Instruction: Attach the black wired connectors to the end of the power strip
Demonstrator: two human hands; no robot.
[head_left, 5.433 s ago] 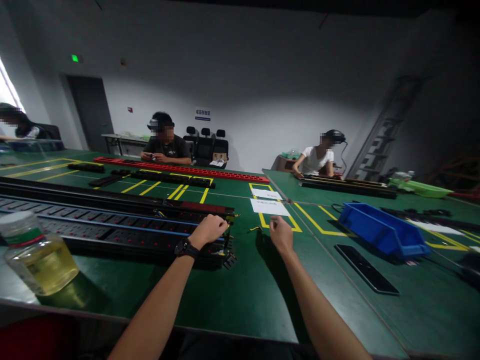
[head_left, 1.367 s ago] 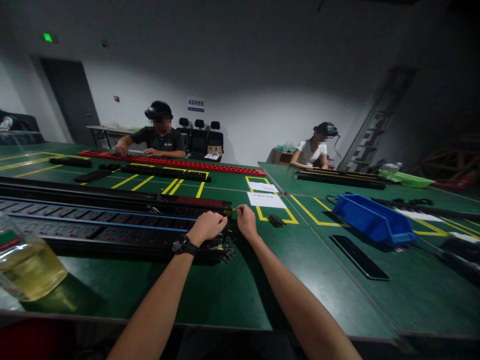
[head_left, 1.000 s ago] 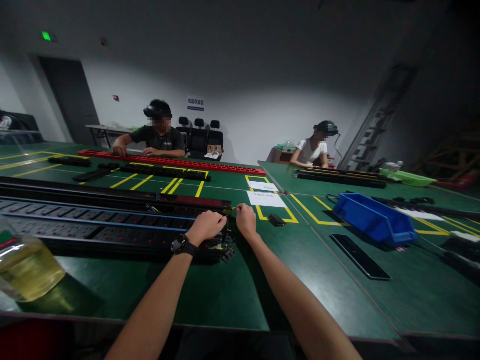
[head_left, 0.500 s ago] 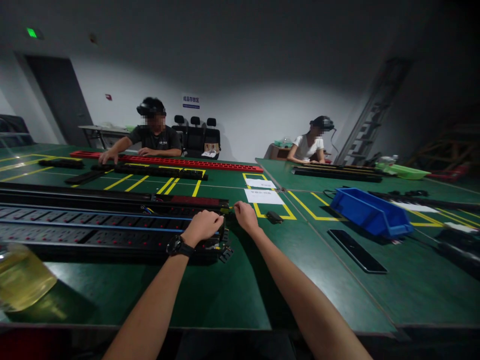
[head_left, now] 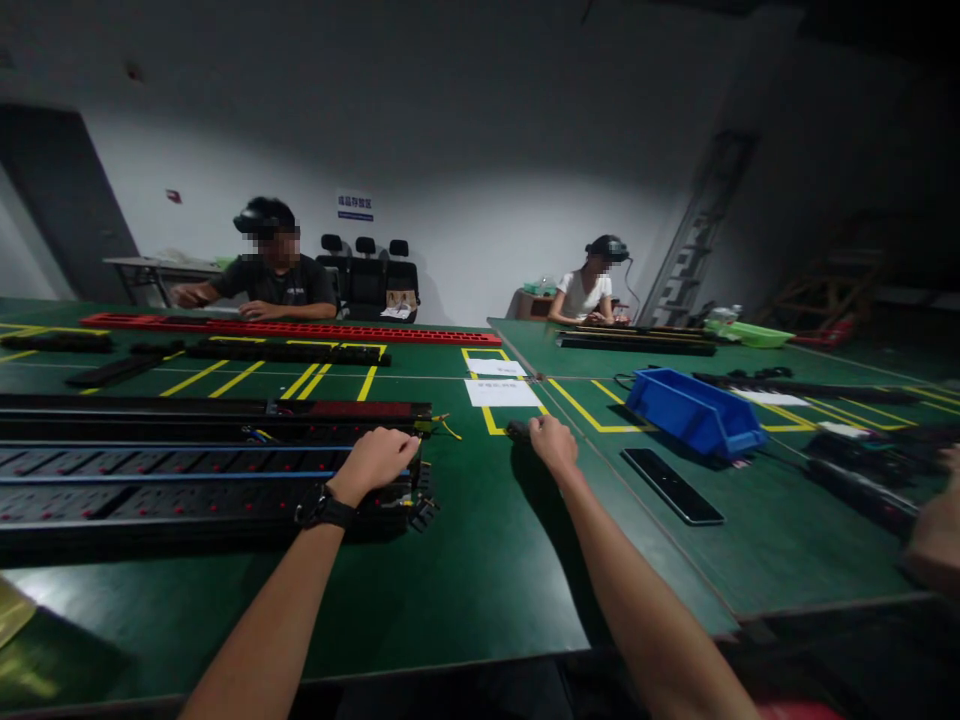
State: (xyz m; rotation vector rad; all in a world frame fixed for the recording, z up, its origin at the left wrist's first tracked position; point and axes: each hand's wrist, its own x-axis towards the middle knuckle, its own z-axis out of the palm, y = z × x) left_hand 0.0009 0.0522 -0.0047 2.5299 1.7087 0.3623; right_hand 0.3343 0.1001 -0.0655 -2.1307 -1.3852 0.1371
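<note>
Long black power strips (head_left: 187, 470) with red-dotted socket rows and blue edging lie side by side at the left. My left hand (head_left: 379, 462), a black watch at its wrist, is closed over their right end; its fingertips are partly hidden. Loose yellow wires (head_left: 448, 425) stick out beyond that end, and small black connectors (head_left: 424, 512) hang at the near corner. Off to the right, my right hand (head_left: 553, 442) has its fingers closed on a small black part (head_left: 517, 430) at the table, its exact kind unclear.
A blue bin (head_left: 690, 415) and a phone (head_left: 673, 486) lie to the right. Paper sheets (head_left: 501, 392) sit beyond my hands. Two people work across the table (head_left: 465, 600). Another person's hand (head_left: 937, 525) shows at the right edge. A yellow container (head_left: 13, 612) is at lower left.
My right hand has left the strips' end and moved right to the small black part, uncovering the yellow wires. My left hand stays at the strips. The view has turned right.
</note>
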